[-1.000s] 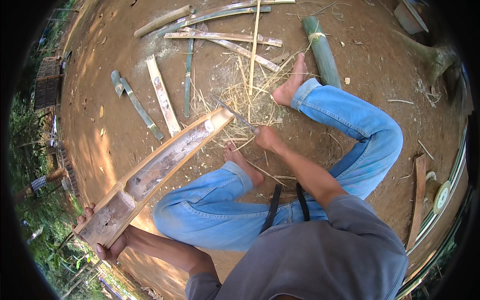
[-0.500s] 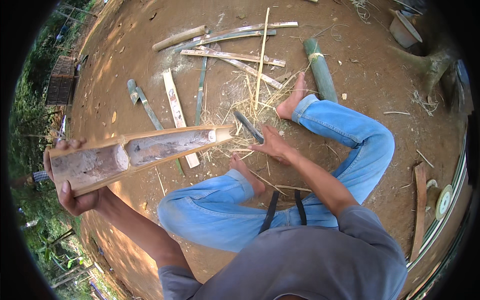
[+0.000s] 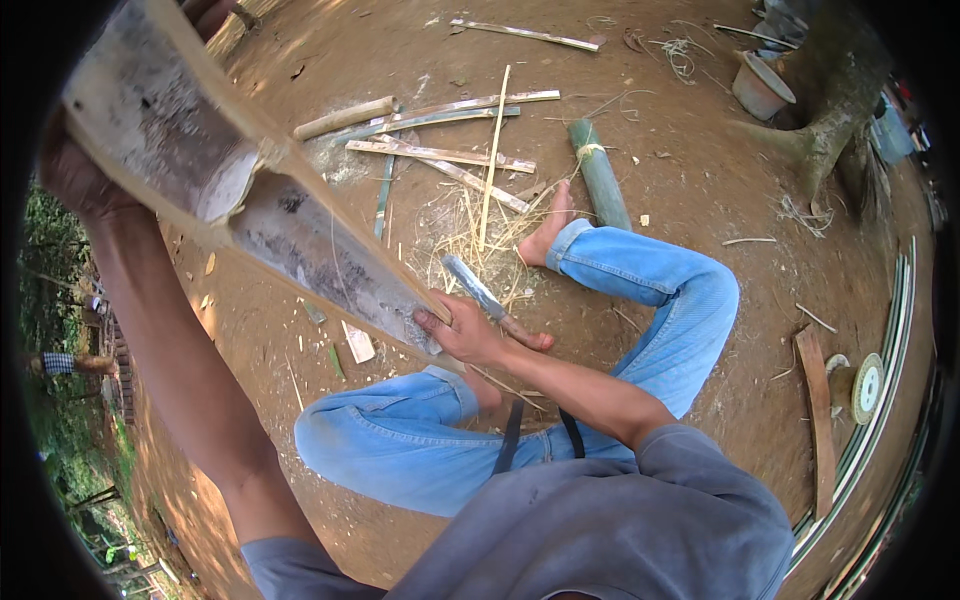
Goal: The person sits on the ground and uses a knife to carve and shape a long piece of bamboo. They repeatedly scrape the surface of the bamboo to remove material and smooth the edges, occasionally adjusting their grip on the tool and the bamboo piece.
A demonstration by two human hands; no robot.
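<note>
A split half of a bamboo culm [image 3: 310, 240], hollow side up and crossed by a node wall, slants across the left side. My left hand [image 3: 85, 170] is wrapped round its wide, raised end, palm beneath and some fingertips at the far edge. At the narrow lower end, my right hand [image 3: 465, 330] grips the bamboo, thumb on the inside face. Just beyond the right hand, a large knife [image 3: 475, 287] with a wooden handle lies on the ground, touched by neither hand. Pale shavings [image 3: 465, 225] are scattered around its blade.
Several split bamboo strips [image 3: 440, 155] lie crossed ahead. A green bamboo section [image 3: 600, 175] lies beyond my bare foot [image 3: 548, 228]. At the right are a bucket [image 3: 762, 88], tree roots [image 3: 815, 150], a wooden plank [image 3: 815, 420], a spool [image 3: 865, 388] and long poles [image 3: 880, 400].
My left hand has raised the bamboo's wide end and swung it away from me. My right hand has left the knife on the ground and taken hold of the narrow end.
</note>
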